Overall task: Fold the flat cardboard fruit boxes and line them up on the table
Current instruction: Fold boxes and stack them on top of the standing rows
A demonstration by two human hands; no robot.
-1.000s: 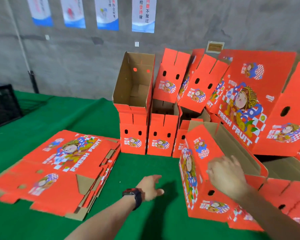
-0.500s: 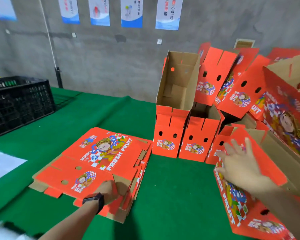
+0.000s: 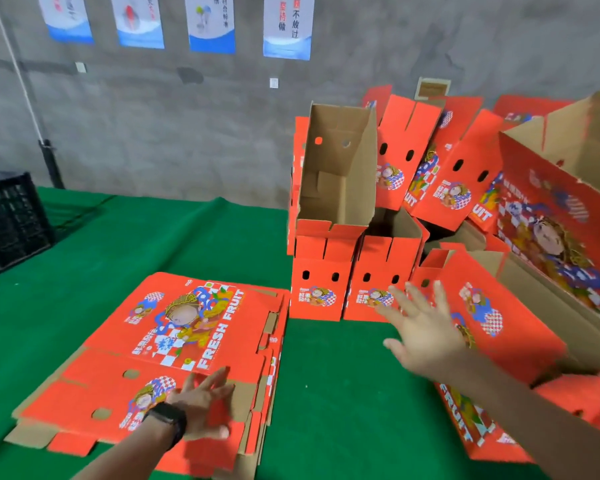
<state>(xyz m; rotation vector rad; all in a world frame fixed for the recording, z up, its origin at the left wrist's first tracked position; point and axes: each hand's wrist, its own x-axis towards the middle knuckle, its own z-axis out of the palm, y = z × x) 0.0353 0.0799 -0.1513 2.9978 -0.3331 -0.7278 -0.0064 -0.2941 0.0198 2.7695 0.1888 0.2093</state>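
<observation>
Now, left hand [image 3: 201, 407]: palm down on the near right part of the top sheet, my fingers [image 3: 219, 375] straight and spread, lying flat on the card and curled round nothing.
Wrist: a black watch [image 3: 167, 421] sits just behind that hand.
Flat fruit boxes [image 3: 187, 327]: a stack of unfolded red blanks on the green table cover [image 3: 153, 237], printed "FRESH FRUIT", with my fingertips pointing over the print and the stack's stepped right edge just beside my hand.
Right hand [image 3: 426, 337]: raised, fingers fanned wide and gripping nothing; it is in front of the tipped box, and I cannot tell whether it touches the red panel.
Tipped box [image 3: 506, 327]: a folded red box lying on its side at my right, its brown inside facing up and away.
Standing boxes [image 3: 316, 282]: two folded ones side by side on the table, touching, just beyond my right fingertips.
Upper box [image 3: 336, 168]: resting on the left standing one, its open brown inside turned towards me.
Leaning boxes [image 3: 458, 168]: several more tilted against the grey wall [image 3: 153, 116] behind.
Large box [image 3: 561, 220]: at far right, close to the camera.
Far left: a black plastic crate [image 3: 7, 220].
Wall: four posters [image 3: 284, 26] along the top.
</observation>
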